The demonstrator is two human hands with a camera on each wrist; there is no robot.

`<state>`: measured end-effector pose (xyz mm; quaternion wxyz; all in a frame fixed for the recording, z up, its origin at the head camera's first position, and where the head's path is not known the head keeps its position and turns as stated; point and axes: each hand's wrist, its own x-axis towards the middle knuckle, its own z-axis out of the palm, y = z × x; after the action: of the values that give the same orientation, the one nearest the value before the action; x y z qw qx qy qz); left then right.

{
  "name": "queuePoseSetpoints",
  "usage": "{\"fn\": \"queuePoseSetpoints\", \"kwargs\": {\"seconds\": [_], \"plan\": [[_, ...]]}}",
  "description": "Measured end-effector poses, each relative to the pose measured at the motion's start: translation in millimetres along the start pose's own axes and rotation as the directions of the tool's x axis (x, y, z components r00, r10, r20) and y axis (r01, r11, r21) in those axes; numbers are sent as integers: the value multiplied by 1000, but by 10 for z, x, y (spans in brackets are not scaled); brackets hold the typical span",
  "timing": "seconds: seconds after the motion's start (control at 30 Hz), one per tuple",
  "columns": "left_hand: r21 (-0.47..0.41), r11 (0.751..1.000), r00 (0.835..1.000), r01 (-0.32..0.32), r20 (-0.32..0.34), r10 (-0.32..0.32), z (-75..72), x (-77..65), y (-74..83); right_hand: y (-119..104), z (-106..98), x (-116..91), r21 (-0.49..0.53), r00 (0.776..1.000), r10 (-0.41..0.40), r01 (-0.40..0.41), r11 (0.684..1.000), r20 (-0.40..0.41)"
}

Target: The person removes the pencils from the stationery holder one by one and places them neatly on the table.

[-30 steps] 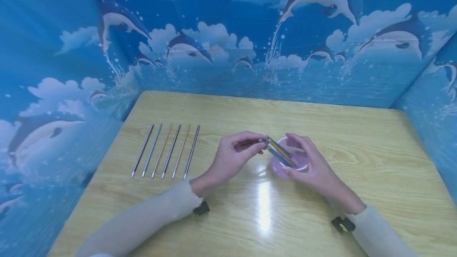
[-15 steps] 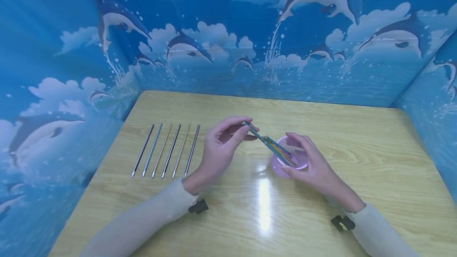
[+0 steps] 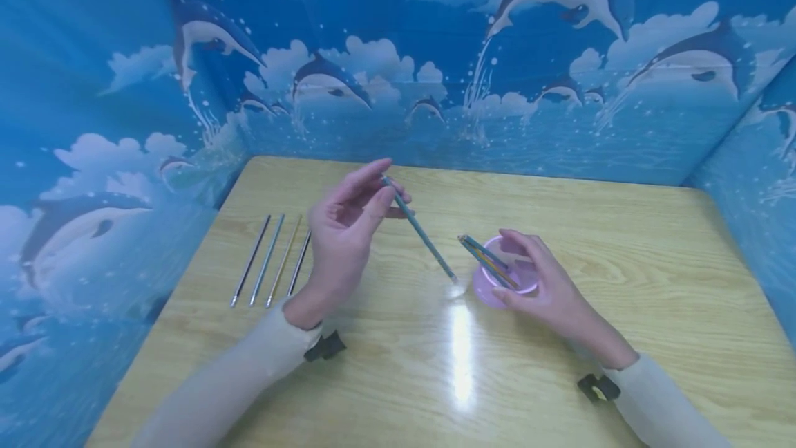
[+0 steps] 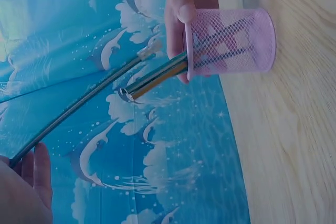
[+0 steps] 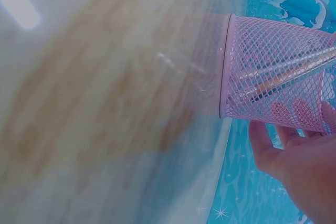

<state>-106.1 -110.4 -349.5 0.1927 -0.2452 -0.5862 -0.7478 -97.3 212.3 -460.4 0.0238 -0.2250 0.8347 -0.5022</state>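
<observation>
My left hand (image 3: 338, 234) pinches a teal pencil (image 3: 425, 237) near its upper end between thumb and fingers. The pencil slants down to the right, its eraser end lowest, apart from the pink mesh pencil cup (image 3: 487, 294). In the left wrist view the same pencil (image 4: 79, 106) runs from the fingers toward the cup's mouth. My right hand (image 3: 553, 296) grips the cup round its rim and side. Teal and yellow pencils (image 3: 488, 261) lean out of the cup to the left. In the right wrist view, fingers curl under the mesh wall (image 5: 244, 45).
On the wooden table (image 3: 398, 379), several pencils (image 3: 264, 261) lie in a parallel row at the left, eraser ends toward me. My left hand and wrist hide part of the row. A dolphin-print curtain (image 3: 373, 123) borders the table's back and sides.
My left hand has drawn the teal pencil up and left, out of the cup, and now covers part of the pencil row. The right hand and cup have barely moved.
</observation>
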Motion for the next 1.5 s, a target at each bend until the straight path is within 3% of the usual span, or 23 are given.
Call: {"fn": "queuePoseSetpoints", "kwargs": {"seconds": [0.1,0.3,0.5,0.57,0.73,0.93,1.07,1.17,1.4,1.5], "plan": [[24,1000,1000,15,-3,-15,-84,11,-3,5,-5,12,-9,1000,1,-1,1000,-3],[58,991,993,118,-23,-117,-284,-20,-81,-2,-11,34,-7,1000,-12,12,1000,-7],[130,957,966,258,-39,-255,-539,-13,-252,6,-19,48,-7,1000,-24,24,1000,-10],[170,933,948,318,-54,-313,-625,-10,-328,5,-20,44,-11,1000,-10,10,1000,-11],[288,844,890,452,-91,-446,-812,1,-524,-6,-18,23,-17,1000,18,-18,1000,-10],[331,754,816,568,-107,-568,-956,20,-765,-7,-3,-5,-8,1000,16,-17,1000,-8],[399,672,765,624,-136,-629,-987,18,-921,-8,16,-11,0,1000,27,-27,1000,-10],[460,621,747,635,-159,-645,-982,9,-1007,-10,23,-13,3,1000,25,-25,1000,-7],[567,535,732,626,-189,-655,-966,4,-1112,-13,30,-30,-1,1000,30,-30,1000,0],[592,517,731,619,-192,-655,-954,0,-1120,-22,32,-35,-13,1000,28,-28,1000,1]]}}
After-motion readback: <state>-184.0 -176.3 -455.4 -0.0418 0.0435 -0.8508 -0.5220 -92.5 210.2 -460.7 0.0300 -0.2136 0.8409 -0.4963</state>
